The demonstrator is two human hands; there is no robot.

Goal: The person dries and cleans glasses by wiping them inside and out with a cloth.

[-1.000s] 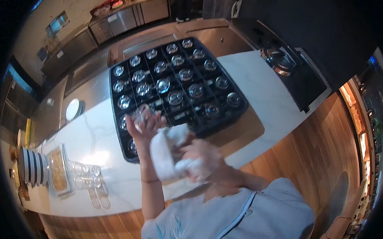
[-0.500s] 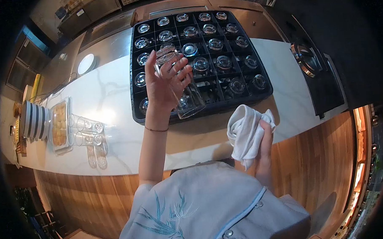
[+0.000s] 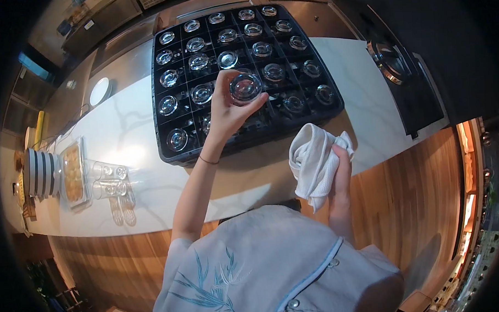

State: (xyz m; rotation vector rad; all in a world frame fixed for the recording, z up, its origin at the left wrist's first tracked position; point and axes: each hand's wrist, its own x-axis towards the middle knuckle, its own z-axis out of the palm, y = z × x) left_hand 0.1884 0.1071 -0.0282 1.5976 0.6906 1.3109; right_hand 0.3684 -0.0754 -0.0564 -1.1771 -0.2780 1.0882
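My left hand [image 3: 229, 109] grips a clear glass [image 3: 245, 88] by its sides, base up, over the black divided rack [image 3: 161, 126]. Thumb and index finger curve round the glass. Many compartments of the rack hold upturned glasses, such as one [image 3: 177, 139] in the near left corner. To the right of the rack's front edge, my right hand [image 3: 342, 172] holds a bunched white cloth [image 3: 314, 163] above the counter's front edge.
On the white counter [image 3: 133, 119], at the left, lie clear glasses [image 3: 109, 188] beside a lidded tray of round yellowish items [image 3: 74, 172]. Striped dishes [image 3: 40, 171] stand beyond it. A white plate [image 3: 100, 92] is farther back. A round metal object [image 3: 386, 62] sits at the right.
My left hand has turned the glass from a slant to base up, holding it over the rack. The cloth remains in my right hand. The whole view has shifted slightly.
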